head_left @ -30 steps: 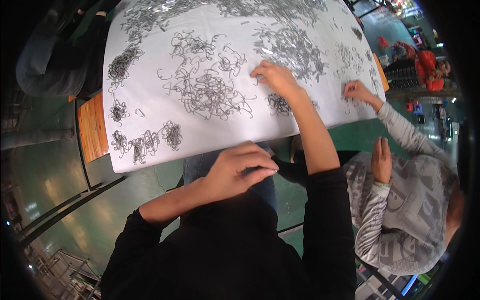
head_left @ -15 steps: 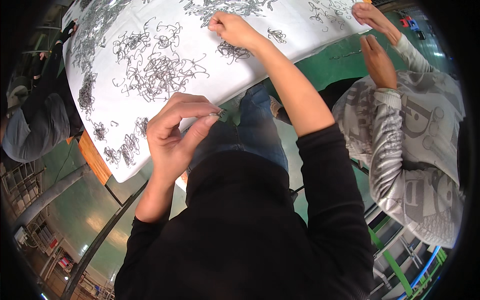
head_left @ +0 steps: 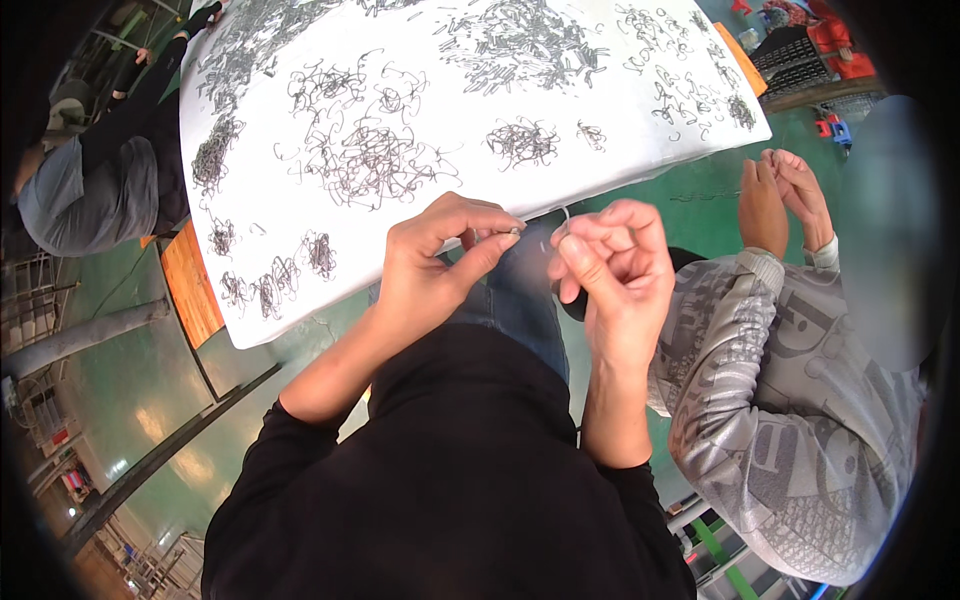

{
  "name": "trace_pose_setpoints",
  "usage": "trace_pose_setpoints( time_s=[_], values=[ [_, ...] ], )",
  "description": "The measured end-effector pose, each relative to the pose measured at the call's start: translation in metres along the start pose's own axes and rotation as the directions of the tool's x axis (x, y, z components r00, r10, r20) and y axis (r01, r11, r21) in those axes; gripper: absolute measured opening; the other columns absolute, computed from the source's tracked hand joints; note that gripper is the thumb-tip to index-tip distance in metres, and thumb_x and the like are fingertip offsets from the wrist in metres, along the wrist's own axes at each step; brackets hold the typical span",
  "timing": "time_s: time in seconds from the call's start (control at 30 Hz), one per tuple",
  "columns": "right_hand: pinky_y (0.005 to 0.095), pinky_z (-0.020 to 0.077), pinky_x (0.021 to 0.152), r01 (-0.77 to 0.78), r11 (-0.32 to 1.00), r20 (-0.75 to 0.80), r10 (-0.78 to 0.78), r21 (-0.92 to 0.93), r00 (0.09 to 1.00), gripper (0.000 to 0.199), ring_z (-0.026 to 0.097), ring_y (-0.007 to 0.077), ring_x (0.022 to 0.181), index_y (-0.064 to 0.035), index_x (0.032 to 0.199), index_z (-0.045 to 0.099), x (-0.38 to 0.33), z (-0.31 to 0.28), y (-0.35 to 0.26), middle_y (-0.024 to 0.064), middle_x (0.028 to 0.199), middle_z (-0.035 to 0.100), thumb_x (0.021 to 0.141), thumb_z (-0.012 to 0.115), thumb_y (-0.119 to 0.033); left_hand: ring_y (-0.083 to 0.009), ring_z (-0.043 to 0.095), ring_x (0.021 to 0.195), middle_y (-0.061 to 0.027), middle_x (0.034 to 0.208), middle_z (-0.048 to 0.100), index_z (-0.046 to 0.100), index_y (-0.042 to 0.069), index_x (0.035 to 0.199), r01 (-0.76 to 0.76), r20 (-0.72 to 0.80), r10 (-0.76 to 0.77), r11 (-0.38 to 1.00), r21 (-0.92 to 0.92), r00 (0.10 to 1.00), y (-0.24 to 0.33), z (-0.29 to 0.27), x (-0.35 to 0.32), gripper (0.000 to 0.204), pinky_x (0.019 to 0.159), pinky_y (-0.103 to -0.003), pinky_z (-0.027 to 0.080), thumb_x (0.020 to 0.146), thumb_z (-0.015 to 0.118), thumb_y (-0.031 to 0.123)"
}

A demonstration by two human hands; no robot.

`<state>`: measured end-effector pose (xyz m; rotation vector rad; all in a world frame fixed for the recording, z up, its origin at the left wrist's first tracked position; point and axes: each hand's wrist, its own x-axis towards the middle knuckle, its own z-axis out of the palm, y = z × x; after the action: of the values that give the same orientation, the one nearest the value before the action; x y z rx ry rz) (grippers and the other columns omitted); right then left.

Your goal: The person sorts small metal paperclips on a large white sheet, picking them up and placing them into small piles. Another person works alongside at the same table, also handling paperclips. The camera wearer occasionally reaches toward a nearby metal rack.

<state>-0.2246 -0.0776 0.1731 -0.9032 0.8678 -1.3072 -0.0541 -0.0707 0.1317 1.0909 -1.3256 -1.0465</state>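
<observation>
One white sheet (head_left: 600, 130) covers the table, and on it lie many thin bent wires, too many to count singly, gathered in roughly ten loose heaps: a large tangle (head_left: 375, 160) near the middle, a dense heap (head_left: 520, 40) toward the far edge, a small clump (head_left: 522, 142) close to the near edge, and several smaller ones along the left side. One bare corner of the orange tabletop (head_left: 190, 285) shows beyond the sheet at the left. Two hands of the wearer are in view, raised together just off the near edge of the sheet, above the lap. The left hand (head_left: 435, 265) has its thumb and forefinger pressed together, pinching a small wire piece (head_left: 513, 232) at the fingertips; the other fingers are curled in behind. The right hand (head_left: 610, 270) is loosely curled, its thumb and forefinger closed on a thin wire (head_left: 562, 218) that arches up between the two hands; whether the two hands hold one wire or two cannot be told. To the right sits another person in a grey patterned top, with two hands (head_left: 775, 195) held together near the sheet's right corner. A third person (head_left: 90, 190) sits at the left of the table.
</observation>
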Motion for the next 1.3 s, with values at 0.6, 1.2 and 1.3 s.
trace_pose_setpoints(
  time_s=[0.6,1.2,1.3],
  values=[
    [0.0283,0.0579,0.075,0.351,0.877,-0.138,-0.412,-0.327,0.901,0.021,0.067,0.0171,0.080,0.0044,0.105,0.053,-0.013,0.015,0.008,0.0131,0.093,0.064,0.088,0.062,0.007,-0.0191,0.061,0.079,-0.0086,0.091,0.068,0.066,0.004,0.110,-0.302,0.042,0.299,0.942,0.150,0.953,0.005,0.022,0.012,0.033,0.067,-0.029,0.050,0.078,0.070,-0.001],
    [0.0185,0.0429,0.062,0.643,0.565,-0.136,-0.796,-0.517,0.590,0.039,0.052,0.0111,0.080,0.0078,0.131,0.049,-0.073,-0.012,-0.224,0.0159,0.110,0.054,0.092,0.054,0.005,-0.0292,0.053,0.097,-0.0104,0.096,0.058,0.062,0.002,0.084,-0.598,0.460,0.416,0.704,0.383,0.785,-0.141,0.061,0.062,0.006,0.084,-0.038,0.042,0.079,0.059,0.004],
    [0.0179,0.0436,0.069,0.667,0.508,-0.020,-0.804,-0.545,0.595,0.042,0.051,0.0107,0.088,0.0092,0.135,0.043,-0.101,-0.038,-0.276,0.0158,0.115,0.052,0.094,0.052,0.003,-0.0281,0.048,0.118,-0.0104,0.114,0.059,0.066,0.002,0.095,-0.644,0.569,0.373,0.648,0.405,0.733,-0.161,0.071,0.062,0.016,0.096,-0.044,0.038,0.084,0.059,0.010]
  ],
)
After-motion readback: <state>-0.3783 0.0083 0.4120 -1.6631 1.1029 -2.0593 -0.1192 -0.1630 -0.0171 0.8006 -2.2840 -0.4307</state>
